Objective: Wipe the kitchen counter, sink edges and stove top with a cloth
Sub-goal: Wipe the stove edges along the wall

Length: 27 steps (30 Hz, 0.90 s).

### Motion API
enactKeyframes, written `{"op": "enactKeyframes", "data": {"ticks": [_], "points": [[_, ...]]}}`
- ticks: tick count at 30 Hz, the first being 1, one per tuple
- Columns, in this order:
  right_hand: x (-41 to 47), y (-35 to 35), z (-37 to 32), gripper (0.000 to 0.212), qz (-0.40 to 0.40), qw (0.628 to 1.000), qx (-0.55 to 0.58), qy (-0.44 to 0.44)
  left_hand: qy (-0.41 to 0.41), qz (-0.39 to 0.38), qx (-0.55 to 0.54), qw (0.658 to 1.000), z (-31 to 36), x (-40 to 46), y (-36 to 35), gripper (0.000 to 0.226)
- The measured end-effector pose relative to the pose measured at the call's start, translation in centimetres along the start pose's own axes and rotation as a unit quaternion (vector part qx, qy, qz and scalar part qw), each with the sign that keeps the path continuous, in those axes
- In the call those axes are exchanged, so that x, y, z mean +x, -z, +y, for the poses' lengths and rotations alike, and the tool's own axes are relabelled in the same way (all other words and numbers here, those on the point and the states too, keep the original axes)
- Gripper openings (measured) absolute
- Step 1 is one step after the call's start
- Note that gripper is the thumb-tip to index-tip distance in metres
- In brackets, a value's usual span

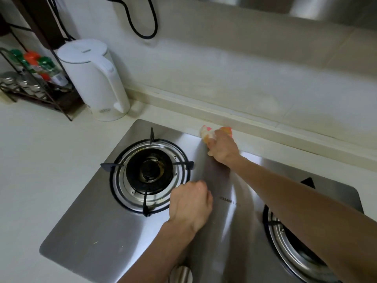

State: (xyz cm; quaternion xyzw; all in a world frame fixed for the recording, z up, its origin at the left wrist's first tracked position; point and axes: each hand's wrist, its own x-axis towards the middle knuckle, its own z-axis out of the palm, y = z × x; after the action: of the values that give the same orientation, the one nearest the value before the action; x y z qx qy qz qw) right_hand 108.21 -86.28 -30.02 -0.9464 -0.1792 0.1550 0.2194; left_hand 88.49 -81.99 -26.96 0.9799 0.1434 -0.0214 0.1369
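My right hand (222, 149) is gripping the cloth (210, 132), fingers curled down around it so only bunched pink, orange and white folds are poking out past my knuckles. I am pressing it onto the strip of pale counter (36, 160) just behind the back edge of the stove top (98, 237), close under the raised ledge at the foot of the wall. My right forearm is stretching across the steel, over the near side of the right burner (289, 244).

My left hand (190, 203) is resting on the steel between the two burners, just beside the ring of the left burner (149, 172); its fingers are curling under loosely and holding nothing, with the fingertips blurred.

A round metal knob (181, 273) is showing at the front edge below my left wrist. Off to the left on the counter, a white kettle (93, 78) is standing near the stove's back corner, and beside it a black wire rack (30, 86) is holding bottles with red and green caps.
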Motion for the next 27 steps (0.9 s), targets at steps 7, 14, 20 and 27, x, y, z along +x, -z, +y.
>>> {"op": "enactKeyframes", "data": {"ticks": [7, 14, 20, 27], "points": [[-0.8, 1.2, -1.1, 0.067, -0.091, 0.99, 0.009, 0.103, -0.008, 0.005, -0.031, 0.999, -1.1, -0.4, -0.5, 0.027], [-1.9, 2.0, 5.3, 0.039, 0.007, 0.99, -0.133, 0.055, -0.004, 0.004, -0.036, 0.999, -1.7, -0.5, -0.5, 0.027], [-3.0, 3.6, 6.0, 0.045, 0.036, 0.978, -0.19, -0.079, -0.008, -0.006, -0.03, 0.999, -1.3, 0.4, 0.3, 0.028], [-5.1, 1.9, 6.1, 0.06, 0.01, 0.977, -0.207, -0.046, 0.007, 0.007, -0.024, 1.0, -0.6, -1.4, -0.5, 0.026]]}}
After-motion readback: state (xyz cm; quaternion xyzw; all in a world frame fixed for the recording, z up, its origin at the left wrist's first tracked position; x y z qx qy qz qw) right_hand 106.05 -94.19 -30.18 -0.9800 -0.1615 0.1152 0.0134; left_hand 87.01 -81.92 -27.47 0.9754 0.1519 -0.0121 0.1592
